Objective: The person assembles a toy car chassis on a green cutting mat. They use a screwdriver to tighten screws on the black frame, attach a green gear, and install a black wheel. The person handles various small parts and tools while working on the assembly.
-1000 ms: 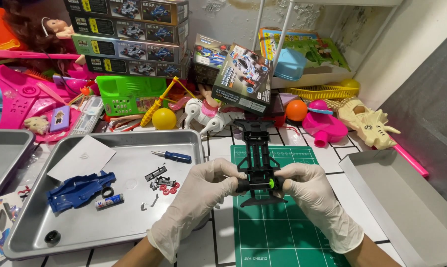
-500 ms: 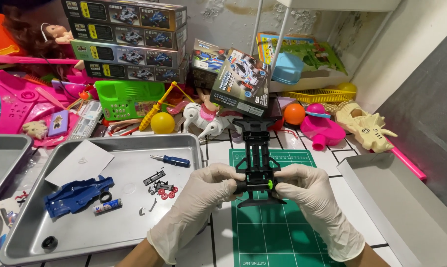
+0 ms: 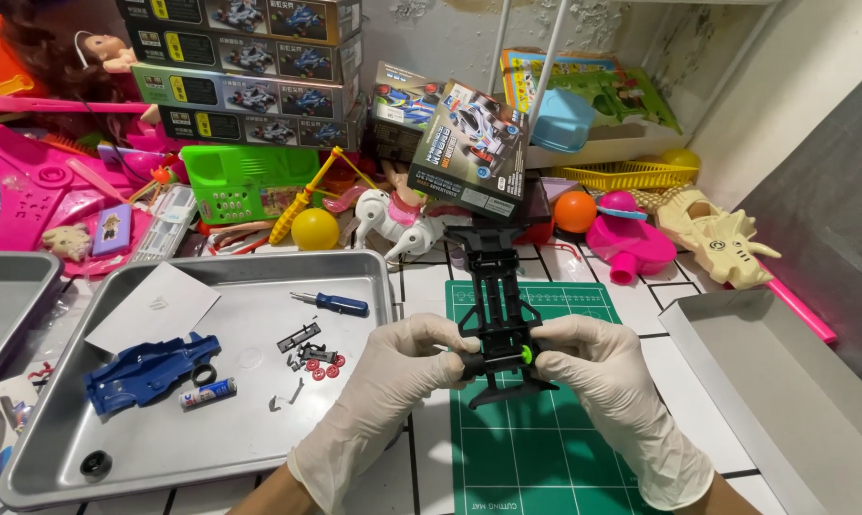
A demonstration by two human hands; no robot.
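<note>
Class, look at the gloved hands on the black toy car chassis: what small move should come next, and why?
Probably press the wheel on the left hand's side fully home. Both hands pinch the black chassis at its axle above the green cutting mat; the right hand sits by a green hub.

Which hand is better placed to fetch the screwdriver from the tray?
Left. The left hand is at the tray edge, near the screwdriver; the right hand is beyond the chassis.

The hands (image 3: pixel 507 381) hide the black chassis's (image 3: pixel 499 305) axle ends.
</note>
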